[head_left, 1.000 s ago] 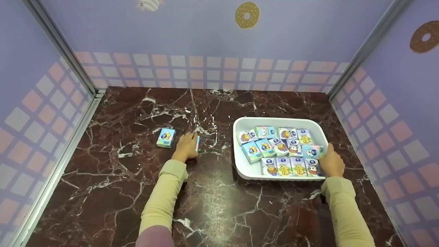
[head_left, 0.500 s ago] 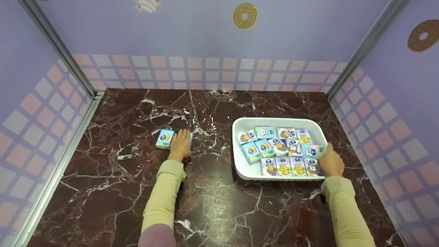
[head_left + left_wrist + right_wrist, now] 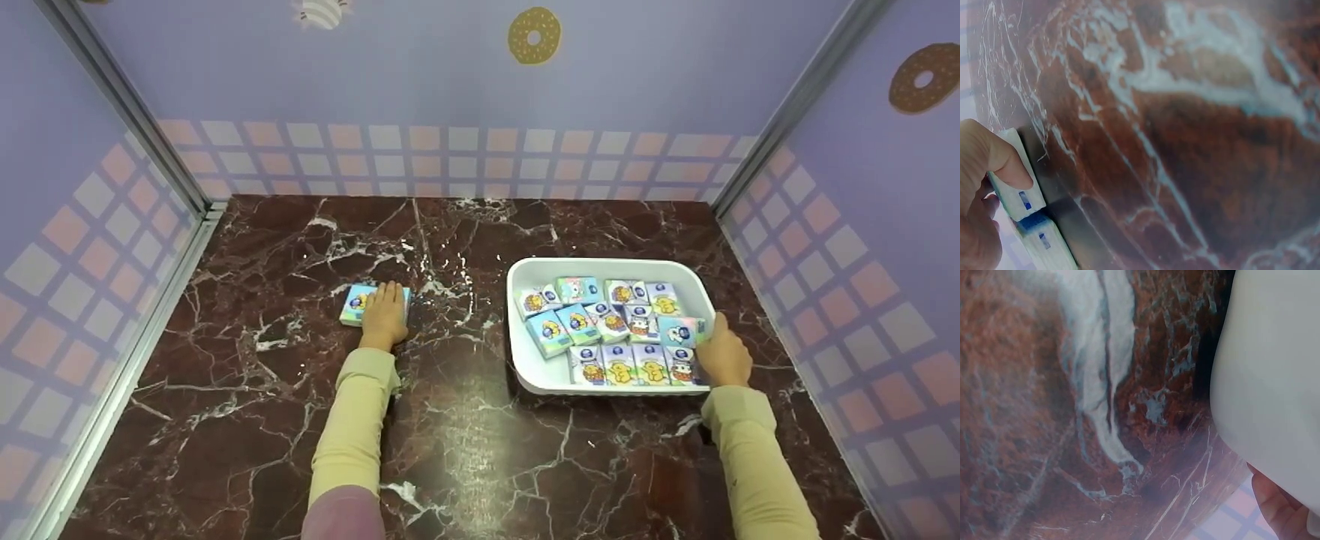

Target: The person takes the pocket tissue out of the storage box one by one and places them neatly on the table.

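My left hand [image 3: 384, 319] pinches a light-blue tissue pack [image 3: 407, 301] on the table, its top mostly covered by the fingers. A second light-blue tissue pack [image 3: 355, 303] lies just to its left. In the left wrist view, the thumb presses the pale side of the held pack [image 3: 1015, 198], which sits against the other pack [image 3: 1050, 250]. My right hand [image 3: 726, 357] grips the right edge of a white plastic tub [image 3: 600, 265]. Fingers [image 3: 1279, 509] show under the tub's rim in the right wrist view.
Several tissue packs [image 3: 621, 365] with cartoon prints lie in the tub, in purple-white and light blue. The dark red marble tabletop [image 3: 472, 420] is bounded by a lilac back wall [image 3: 420, 75] and side walls with checked bands.
My left hand has slid its tissue pack leftward until it meets the other light-blue pack. The right hand keeps its grip on the tub, which stays in place.
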Motion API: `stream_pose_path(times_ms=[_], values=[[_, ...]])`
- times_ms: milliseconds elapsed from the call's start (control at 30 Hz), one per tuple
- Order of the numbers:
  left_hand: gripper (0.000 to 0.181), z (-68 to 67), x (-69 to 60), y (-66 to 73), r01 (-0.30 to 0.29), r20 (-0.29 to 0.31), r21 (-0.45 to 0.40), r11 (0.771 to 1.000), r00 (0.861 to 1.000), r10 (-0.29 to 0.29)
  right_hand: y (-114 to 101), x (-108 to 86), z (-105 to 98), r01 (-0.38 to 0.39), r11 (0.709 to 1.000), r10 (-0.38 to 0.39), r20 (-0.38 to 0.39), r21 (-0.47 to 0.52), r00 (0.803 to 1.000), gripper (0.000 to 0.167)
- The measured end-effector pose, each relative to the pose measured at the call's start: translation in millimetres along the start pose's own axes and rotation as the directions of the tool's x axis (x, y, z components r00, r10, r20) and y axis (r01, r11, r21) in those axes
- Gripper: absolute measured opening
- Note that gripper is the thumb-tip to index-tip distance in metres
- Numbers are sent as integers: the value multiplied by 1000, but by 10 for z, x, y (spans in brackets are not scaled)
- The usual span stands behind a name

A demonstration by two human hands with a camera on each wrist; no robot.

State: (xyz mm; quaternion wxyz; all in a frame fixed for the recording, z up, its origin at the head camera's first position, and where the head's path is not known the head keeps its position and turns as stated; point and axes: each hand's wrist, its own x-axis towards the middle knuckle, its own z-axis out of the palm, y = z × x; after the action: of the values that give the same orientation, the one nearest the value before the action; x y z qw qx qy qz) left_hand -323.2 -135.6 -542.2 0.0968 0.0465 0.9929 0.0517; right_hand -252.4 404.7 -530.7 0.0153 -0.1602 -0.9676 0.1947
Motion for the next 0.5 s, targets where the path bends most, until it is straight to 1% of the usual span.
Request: stream_pose_path(times_ms=[267, 367, 500], values=[[79, -10, -1, -89, -24, -24, 31, 999, 999, 25, -18, -16, -22, 13, 1000, -13, 13, -3, 1000, 55], [79, -13, 3, -108, -12, -12, 4, 1000, 1000, 12, -24, -21, -20, -1, 1000, 1, 17, 2, 1000, 55], [79, -10, 4, -127, 1, -10, -20, 1000, 1000, -1, -27, -28, -23, 9, 1000, -9, 0, 4, 1000, 53]])
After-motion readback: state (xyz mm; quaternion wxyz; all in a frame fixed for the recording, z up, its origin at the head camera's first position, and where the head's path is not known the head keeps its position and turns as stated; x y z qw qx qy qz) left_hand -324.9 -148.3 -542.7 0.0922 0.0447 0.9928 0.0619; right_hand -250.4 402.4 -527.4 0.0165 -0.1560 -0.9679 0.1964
